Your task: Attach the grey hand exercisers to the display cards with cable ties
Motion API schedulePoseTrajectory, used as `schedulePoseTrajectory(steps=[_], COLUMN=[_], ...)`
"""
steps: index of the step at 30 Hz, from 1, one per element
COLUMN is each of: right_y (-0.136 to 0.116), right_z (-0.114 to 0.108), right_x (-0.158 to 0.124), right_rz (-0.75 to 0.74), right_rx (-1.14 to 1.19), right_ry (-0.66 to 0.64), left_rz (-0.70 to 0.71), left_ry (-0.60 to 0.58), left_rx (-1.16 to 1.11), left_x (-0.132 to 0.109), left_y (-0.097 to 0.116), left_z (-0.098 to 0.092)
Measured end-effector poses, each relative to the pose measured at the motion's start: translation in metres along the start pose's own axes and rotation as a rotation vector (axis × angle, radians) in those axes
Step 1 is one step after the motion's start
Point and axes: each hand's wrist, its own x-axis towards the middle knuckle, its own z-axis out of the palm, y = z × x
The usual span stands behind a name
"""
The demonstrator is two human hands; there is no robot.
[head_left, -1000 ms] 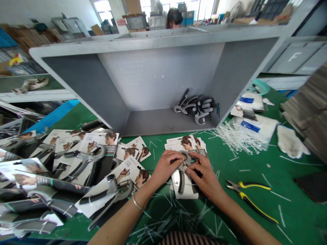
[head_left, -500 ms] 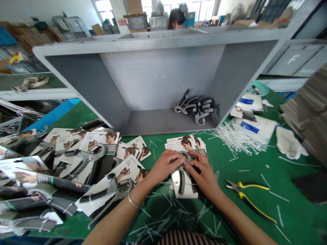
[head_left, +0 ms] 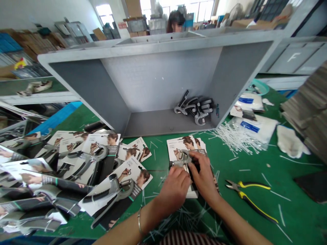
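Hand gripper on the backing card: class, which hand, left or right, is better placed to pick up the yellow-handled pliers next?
Probably the right hand. It lies on the pliers' side of the hand gripper, closer to the yellow-handled pliers. The left hand sits farther away, with the right hand between it and them.

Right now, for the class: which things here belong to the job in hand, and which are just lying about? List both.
In use: left hand, right hand, hand gripper, card.
Lying about: pliers, glove, plastic ties.
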Motion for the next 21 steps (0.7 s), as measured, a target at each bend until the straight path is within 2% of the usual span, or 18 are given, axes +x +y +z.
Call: schedulePoseTrajectory(steps=[3, 5, 9, 11, 13, 16, 18, 21], right_y=[0.0, 0.001, 0.001, 0.001, -0.002, -0.012, -0.02, -0.031], right_z=[0.0, 0.002, 0.0, -0.009, -0.025, -0.048, -0.054, -0.048], right_x=[-0.001, -0.001, 0.003, 0.003, -0.001, -0.011, -0.017, -0.021], right_rz=[-0.012, -0.01, -0.049, -0.08, -0.115, -0.217, -0.305, -0.4], right_rx=[0.008, 0.014, 0.01, 0.025, 0.028, -0.121, -0.305, -0.53], right_ry=[0.009, 0.021, -0.016, -0.052, -0.135, -0.385, -0.509, -0.543], left_rz=[-0.142, -0.17, -0.032, -0.076, -0.203, -0.389, -0.413, -0.431], left_ry=[0.069, 0.08, -0.088, -0.109, -0.025, 0.096, 0.06, -0.062], left_rx=[-0.172, -0.202, 0.031, 0.032, 0.005, 0.14, 0.221, 0.182], left_x=[0.001, 0.004, 0.003, -0.002, -0.012, -0.029, -0.036, -0.038], left_y=[-0.004, -0.004, 0.006, 0.01, 0.012, 0.011, 0.01, 0.011], left_z=[-0.005, -0.005, 0.002, -0.003, -0.015, -0.029, -0.027, -0.016])
